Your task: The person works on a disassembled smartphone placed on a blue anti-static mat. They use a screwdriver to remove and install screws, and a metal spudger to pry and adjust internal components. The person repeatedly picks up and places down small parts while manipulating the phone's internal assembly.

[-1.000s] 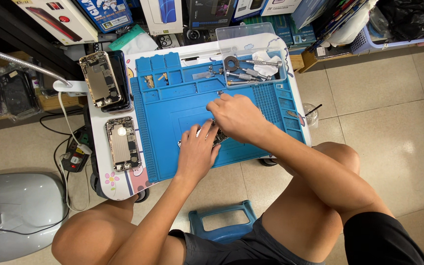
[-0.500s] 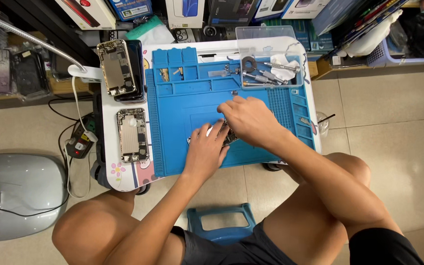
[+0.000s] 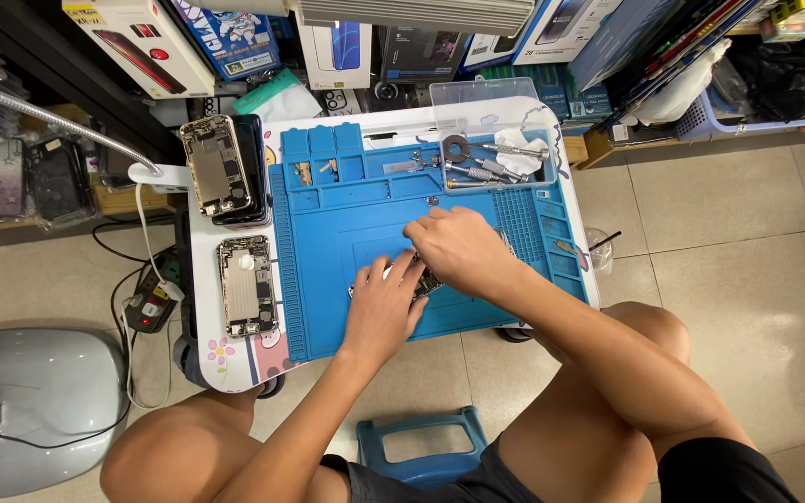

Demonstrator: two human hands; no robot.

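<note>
**Two hands on a small device at the blue mat**

On the bench (image 3: 235, 359), a blue mat (image 3: 347, 233) carries a small device (image 3: 428, 282). The left hand (image 3: 386, 303) and right hand (image 3: 463, 251) cover it; neither grip can be made out.

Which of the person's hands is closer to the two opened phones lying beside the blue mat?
The left hand. It rests on the blue mat, just right of the lower opened phone; the right hand lies farther right, past mid-mat.
</note>
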